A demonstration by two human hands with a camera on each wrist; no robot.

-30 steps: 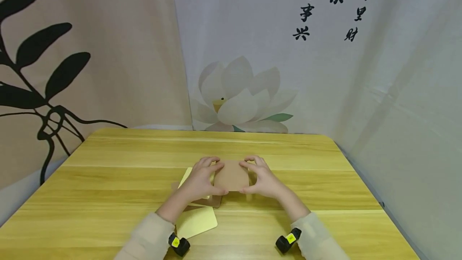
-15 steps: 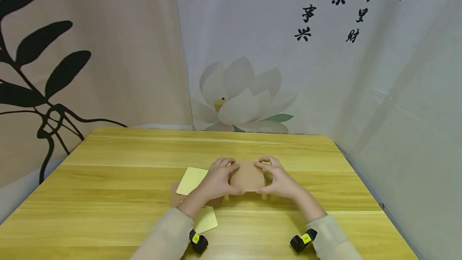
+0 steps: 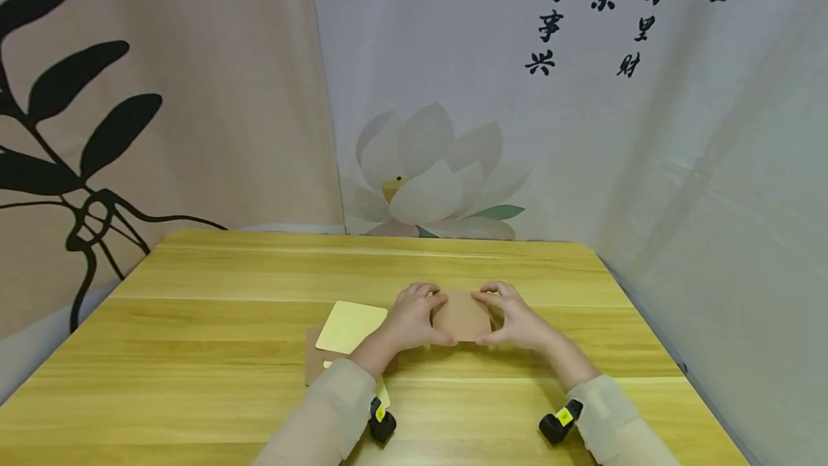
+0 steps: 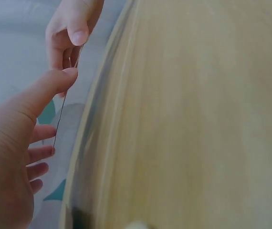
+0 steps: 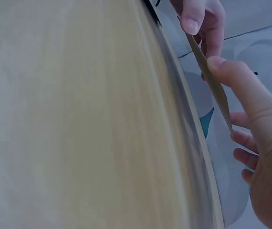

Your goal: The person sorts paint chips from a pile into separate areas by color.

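Note:
In the head view a thin brown card with rounded corners is held up above the table between both hands. My left hand pinches its left side, thumb at the lower edge and fingers at the upper corner. My right hand pinches the right side in the same way. Seen from the left wrist, the card is almost edge-on, a thin line between thumb and fingertips. The right wrist view shows the card slanted and slightly bowed, with both thumbs on its near face.
On the wooden table, left of the hands, a pale yellow card overlaps a brown piece. Another yellow card is mostly hidden by the left sleeve. Behind the table hangs a printed cloth.
Both hands have moved to the right with the brown card between them, away from the cards on the table. The left forearm now covers more of the lower yellow card.

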